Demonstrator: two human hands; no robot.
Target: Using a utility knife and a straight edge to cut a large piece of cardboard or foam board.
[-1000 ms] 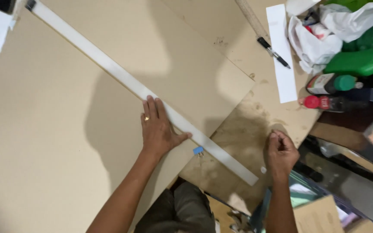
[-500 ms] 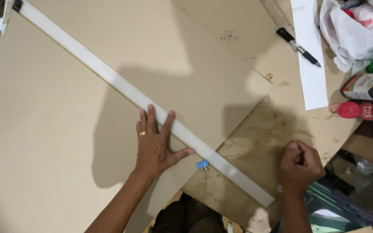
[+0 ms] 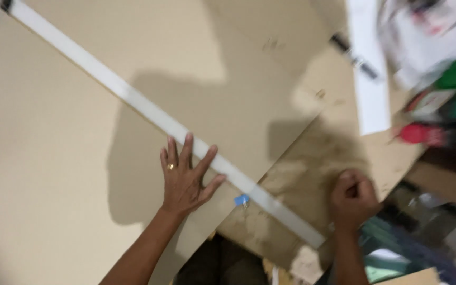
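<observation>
Long white ruler [image 3: 149,112] under left hand [image 3: 184,179]

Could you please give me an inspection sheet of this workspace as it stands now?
Surface: tan cardboard sheet over a stained board.
Job's things: long white straightedge lying diagonally; small blue bit beside it.
Clutter: black marker, white paper strip, white bag, green and red containers, all blurred.
Grippers: left hand flat, fingers on the straightedge; right hand fisted near its lower end.
Cables: nothing seen.
Surroundings: blurred items beyond the board's edge.
</observation>
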